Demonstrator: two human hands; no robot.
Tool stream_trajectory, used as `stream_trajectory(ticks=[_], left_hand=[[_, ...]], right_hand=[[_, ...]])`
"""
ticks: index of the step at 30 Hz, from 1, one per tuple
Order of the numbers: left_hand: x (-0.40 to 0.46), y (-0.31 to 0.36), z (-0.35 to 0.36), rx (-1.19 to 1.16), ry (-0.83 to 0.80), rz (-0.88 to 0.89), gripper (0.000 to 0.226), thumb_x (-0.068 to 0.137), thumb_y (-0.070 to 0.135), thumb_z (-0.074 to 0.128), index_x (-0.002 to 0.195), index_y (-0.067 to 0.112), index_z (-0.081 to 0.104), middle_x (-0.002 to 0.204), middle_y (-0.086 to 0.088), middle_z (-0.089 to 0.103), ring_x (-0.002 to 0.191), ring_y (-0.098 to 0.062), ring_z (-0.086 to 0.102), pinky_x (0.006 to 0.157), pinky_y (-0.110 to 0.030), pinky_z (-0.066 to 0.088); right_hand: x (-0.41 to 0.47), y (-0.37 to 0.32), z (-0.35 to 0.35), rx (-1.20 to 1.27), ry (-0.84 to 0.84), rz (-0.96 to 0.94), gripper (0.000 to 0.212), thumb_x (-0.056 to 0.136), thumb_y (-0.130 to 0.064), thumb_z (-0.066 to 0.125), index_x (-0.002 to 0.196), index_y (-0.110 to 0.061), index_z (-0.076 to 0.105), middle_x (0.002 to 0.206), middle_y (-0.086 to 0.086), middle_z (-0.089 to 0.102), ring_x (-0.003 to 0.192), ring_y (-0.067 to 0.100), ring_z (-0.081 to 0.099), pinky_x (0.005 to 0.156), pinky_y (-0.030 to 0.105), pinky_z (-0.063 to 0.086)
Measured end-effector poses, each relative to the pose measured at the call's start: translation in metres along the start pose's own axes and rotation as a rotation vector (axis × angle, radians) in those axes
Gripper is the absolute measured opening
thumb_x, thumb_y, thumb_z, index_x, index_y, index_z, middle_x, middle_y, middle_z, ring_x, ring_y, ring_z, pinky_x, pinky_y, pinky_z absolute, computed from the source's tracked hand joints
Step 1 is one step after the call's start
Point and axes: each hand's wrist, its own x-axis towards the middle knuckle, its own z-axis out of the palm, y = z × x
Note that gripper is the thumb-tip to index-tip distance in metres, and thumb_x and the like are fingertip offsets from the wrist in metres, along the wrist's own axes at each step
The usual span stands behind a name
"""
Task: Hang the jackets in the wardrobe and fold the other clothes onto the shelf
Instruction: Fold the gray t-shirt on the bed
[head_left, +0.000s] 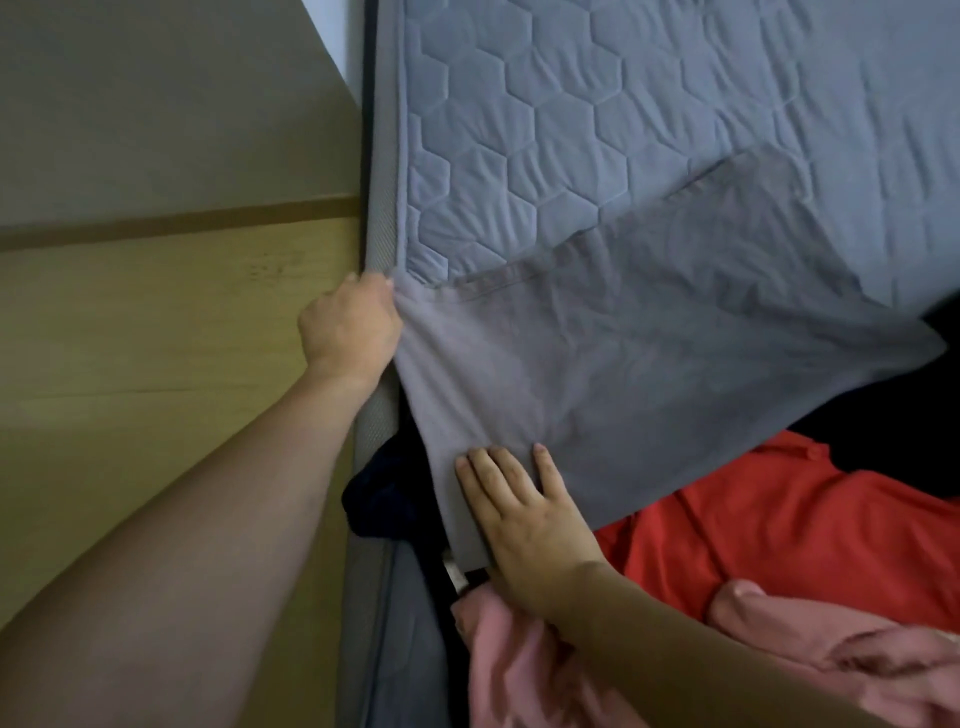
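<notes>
Grey garment (649, 364) lying spread on bed (727, 130) for folding; left hand (348, 327) is pinching its corner taut, fingers curled, while right hand (524, 514) is pressing it flat, fingers (488, 467) straight, slightly apart.

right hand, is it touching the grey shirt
Touching. The head view shows the right hand lying flat, fingers straight, on the grey shirt near its lower edge.

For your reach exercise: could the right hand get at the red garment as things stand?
Probably yes. The right hand lies flat on the grey garment, and the red garment lies uncovered just beside it, nothing between them.
</notes>
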Motion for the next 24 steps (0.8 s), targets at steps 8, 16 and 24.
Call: stream_trajectory(ticks=[8,16,24], left_hand=[[0.008,-0.001,0.033,-0.582,-0.317,-0.289,0.035,0.096,0.028,0.047,0.128,0.017,0.053,0.129,-0.013,0.051,0.114,-0.030,0.054,0.093,-0.032,0.041],[0.021,0.007,0.002,-0.678,-0.503,-0.404,0.020,0.081,0.022,0.066,0.097,0.010,0.061,0.104,-0.009,0.063,0.096,-0.027,0.061,0.075,-0.030,0.043],[0.082,0.153,-0.093,-0.999,-0.543,-0.400,0.017,0.090,0.007,0.043,0.082,0.017,0.054,0.072,-0.003,0.048,0.056,-0.015,0.048,0.034,-0.014,0.040]], right_hand=[[0.003,0.002,-0.003,-0.071,0.095,0.017,0.072,0.080,-0.039,0.058,0.143,-0.009,0.044,0.136,0.006,0.053,0.120,0.028,0.053,0.107,0.045,0.039],[-0.010,0.019,-0.015,0.464,0.214,0.162,0.042,0.080,-0.020,0.059,0.122,-0.017,0.060,0.107,0.005,0.061,0.097,0.029,0.059,0.088,0.036,0.047],[-0.045,0.121,-0.058,1.184,0.794,0.907,0.007,0.092,-0.010,0.050,0.090,-0.016,0.048,0.081,-0.001,0.060,0.076,0.025,0.057,0.061,0.023,0.031]])
